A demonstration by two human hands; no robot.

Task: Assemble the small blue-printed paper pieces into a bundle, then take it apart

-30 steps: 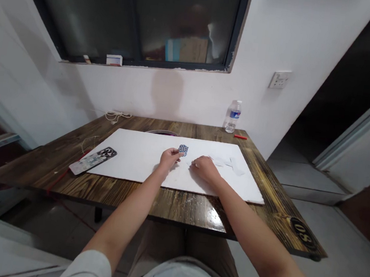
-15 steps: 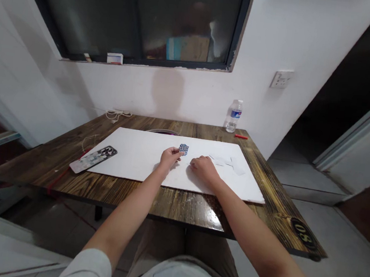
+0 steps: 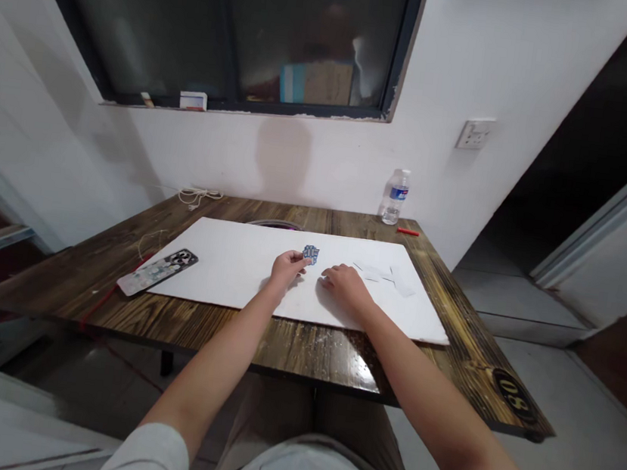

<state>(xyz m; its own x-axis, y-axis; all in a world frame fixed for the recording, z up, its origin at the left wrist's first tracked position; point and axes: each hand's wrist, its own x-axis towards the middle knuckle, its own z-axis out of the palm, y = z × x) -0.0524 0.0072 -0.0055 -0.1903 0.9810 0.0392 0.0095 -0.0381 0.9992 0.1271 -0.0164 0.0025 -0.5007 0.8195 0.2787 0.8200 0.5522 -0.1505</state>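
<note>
My left hand (image 3: 286,268) is closed, with thumb and fingers pinching a small fanned bunch of blue-and-white patterned cards (image 3: 310,254) held up above a white board (image 3: 242,257). To its right, my right hand (image 3: 345,285) is low over the board, its fingers bent and close together, fingertips pointing toward the left hand. Whatever those fingers may hold is too small or hidden to make out. Just beyond the right hand, several thin white slips (image 3: 402,282) with dark edges lie on the board.
The board lies on a dark wooden table (image 3: 300,344). A phone in a patterned case (image 3: 157,273) overlaps the board's left edge. Toward the wall stand a water bottle (image 3: 396,198), a red pen-like object (image 3: 407,232) and a coiled white cable (image 3: 199,195). A round object (image 3: 274,223) shows behind the board.
Both hands stay in nearly the same place. The right fingers have shifted very slightly; a faint pale bit by their tips earlier no longer shows.
</note>
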